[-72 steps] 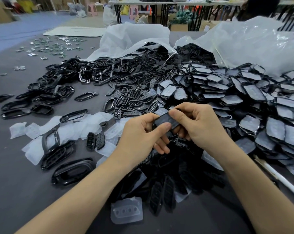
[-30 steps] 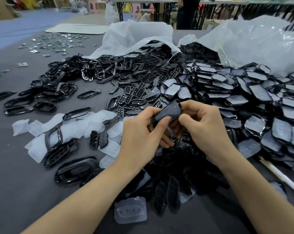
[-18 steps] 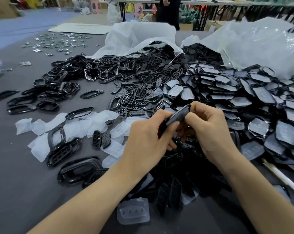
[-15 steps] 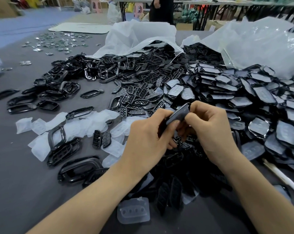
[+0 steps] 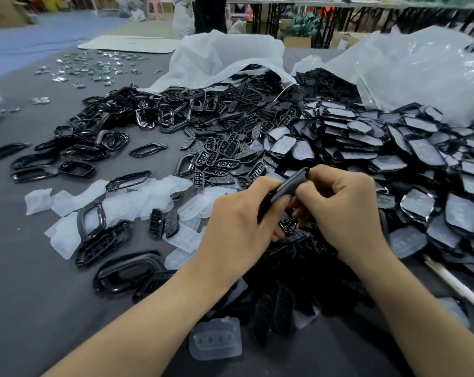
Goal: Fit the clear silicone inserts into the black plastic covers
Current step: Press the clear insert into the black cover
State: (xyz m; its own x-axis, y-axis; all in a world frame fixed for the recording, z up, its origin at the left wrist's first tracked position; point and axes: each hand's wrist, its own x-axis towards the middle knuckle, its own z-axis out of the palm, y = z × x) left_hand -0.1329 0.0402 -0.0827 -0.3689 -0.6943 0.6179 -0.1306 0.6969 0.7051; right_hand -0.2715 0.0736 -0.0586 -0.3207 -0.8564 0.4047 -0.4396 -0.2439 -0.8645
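Note:
Both hands hold one black plastic cover (image 5: 291, 185) above the pile, tilted edge-on to the camera. My left hand (image 5: 238, 221) grips its lower end, thumb on top. My right hand (image 5: 342, 210) pinches the upper end with curled fingers. Whether an insert sits in it is hidden by the fingers. Loose clear silicone inserts (image 5: 127, 202) lie scattered at the left, and one clear insert (image 5: 215, 339) lies near the front edge. Bare black covers (image 5: 225, 151) are heaped in the middle.
Covers with inserts fitted (image 5: 393, 148) fill the right side. Black frames (image 5: 94, 140) spread at the left. Two white plastic bags (image 5: 225, 55) lie open at the back. A white rod (image 5: 453, 284) lies at the right. Small metal pieces (image 5: 94, 66) are scattered far left.
The cover has turned from lying flat between my fingers to standing edge-on, and both hands have stayed together over the pile. A person has walked past behind the table.

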